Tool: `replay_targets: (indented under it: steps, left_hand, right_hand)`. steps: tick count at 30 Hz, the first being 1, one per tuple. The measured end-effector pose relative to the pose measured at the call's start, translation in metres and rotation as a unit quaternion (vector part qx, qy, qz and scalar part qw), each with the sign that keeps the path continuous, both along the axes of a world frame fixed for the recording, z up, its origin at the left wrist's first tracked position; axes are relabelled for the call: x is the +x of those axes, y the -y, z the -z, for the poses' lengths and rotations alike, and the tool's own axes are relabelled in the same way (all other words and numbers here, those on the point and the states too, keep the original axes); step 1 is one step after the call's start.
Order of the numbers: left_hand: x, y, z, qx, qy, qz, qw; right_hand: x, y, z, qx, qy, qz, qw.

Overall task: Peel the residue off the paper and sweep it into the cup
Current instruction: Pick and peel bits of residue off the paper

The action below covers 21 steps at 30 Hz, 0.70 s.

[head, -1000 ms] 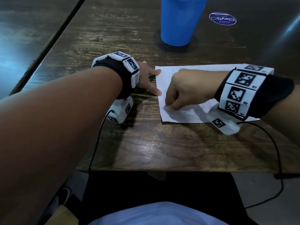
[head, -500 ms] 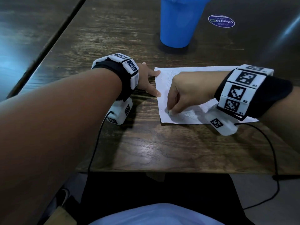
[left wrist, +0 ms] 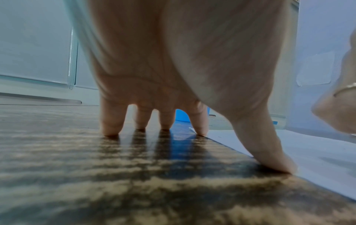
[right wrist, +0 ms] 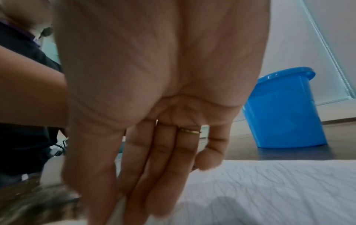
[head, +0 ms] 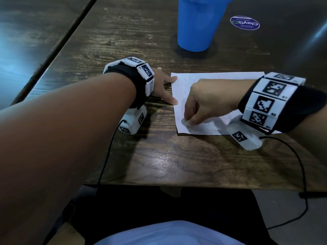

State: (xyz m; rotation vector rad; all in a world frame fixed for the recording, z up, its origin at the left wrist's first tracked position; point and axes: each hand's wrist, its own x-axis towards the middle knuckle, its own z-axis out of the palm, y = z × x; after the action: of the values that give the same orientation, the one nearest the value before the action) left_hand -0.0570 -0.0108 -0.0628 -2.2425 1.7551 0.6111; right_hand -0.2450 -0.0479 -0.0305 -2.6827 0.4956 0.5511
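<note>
Dark wooden table [head: 159, 165] with visible grain, round purple sticker [head: 244, 23] stuck at its far right, black cables [head: 106, 156] trailing over its near edge

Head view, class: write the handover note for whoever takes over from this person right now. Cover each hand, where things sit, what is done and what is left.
Left hand: open, fingertips and thumb pressing the left edge of the white sheet of paper flat on the dark wooden table.
Right hand: fingertips pinching at pale residue near the paper's near-left corner.
Blue plastic cup: upright, beyond the paper.
Done: peeling under way.
Left: finish peeling, sweep the residue into the cup.
</note>
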Motion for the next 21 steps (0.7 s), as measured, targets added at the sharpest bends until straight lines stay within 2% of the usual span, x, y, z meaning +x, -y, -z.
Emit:
replay_targets:
  steps: [6, 12, 14, 18, 21]
  left_hand:
    - [0.001, 0.002, 0.003, 0.005, 0.005, -0.001, 1.0]
    - [0.0, 0.002, 0.001, 0.007, 0.0, -0.003, 1.0]
    - [0.0, 0.002, 0.001, 0.007, 0.004, -0.001, 1.0]
    - [-0.002, 0.0, 0.0, 0.0, 0.012, 0.0, 1.0]
    - [-0.004, -0.001, -0.001, -0.002, 0.012, -0.003, 1.0]
  right_hand:
    - [0.013, 0.002, 0.011, -0.103, 0.12, 0.019, 0.987]
    - [0.004, -0.011, 0.007, -0.023, 0.043, -0.046, 0.998]
    - [0.005, -0.01, 0.004, -0.022, 0.043, -0.047, 0.998]
    - [0.015, 0.01, -0.001, -0.085, 0.126, 0.034, 0.988]
    - [0.016, 0.017, 0.004, -0.096, 0.116, 0.065, 0.986]
